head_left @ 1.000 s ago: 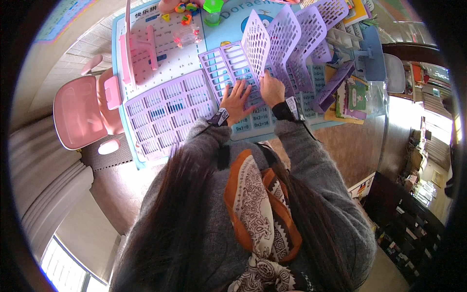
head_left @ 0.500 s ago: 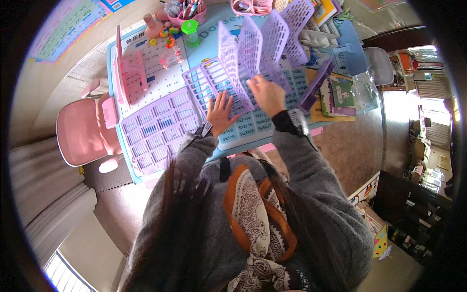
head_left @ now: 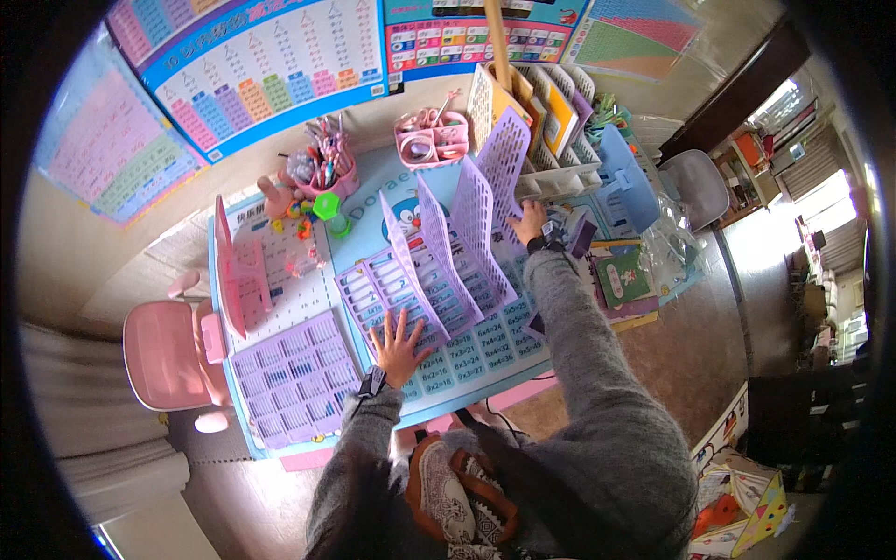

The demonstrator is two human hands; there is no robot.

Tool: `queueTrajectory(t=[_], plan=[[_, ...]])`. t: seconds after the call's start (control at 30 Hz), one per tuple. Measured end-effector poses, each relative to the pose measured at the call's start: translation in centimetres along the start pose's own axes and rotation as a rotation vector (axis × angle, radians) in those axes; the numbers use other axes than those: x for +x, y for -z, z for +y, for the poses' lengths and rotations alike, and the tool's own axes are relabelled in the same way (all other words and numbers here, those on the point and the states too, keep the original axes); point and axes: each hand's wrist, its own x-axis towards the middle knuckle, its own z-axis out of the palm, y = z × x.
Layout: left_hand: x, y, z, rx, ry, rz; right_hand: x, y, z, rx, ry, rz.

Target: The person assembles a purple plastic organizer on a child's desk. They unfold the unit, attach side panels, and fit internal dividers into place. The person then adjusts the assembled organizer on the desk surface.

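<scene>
A purple desk rack stands on the table, its slotted base flat and several perforated upright dividers rising from it. My left hand lies with fingers spread on the near edge of the base, beside the leftmost divider. Farther off, my right hand has its fingers bent at the lower edge of the rightmost divider; its fingertips are partly hidden. A separate purple slotted panel lies flat to the left. Beside my right wrist is a darker purple piece.
A pink stand is at the table's left, by a pink chair. Behind are a pink pen holder, a green hourglass-shaped toy, a pink organizer and a white file rack. Books lie right.
My right hand has moved from an inner divider to the rightmost one. The dividers stand more spread and upright. My left hand stays on the base's near edge; the view has tilted up.
</scene>
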Motion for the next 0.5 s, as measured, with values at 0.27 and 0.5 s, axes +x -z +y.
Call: queueTrajectory(t=[0.27, 0.5], plan=[[0.3, 0.7, 0.0, -0.049, 0.066, -0.077, -1.2, 2.9, -2.0, 0.127, -0.029, 0.026], [-0.9, 1.6, -2.2, -0.105, 0.116, -0.129, -1.0, 4.0, -2.4, 0.541, -0.062, 0.226]])
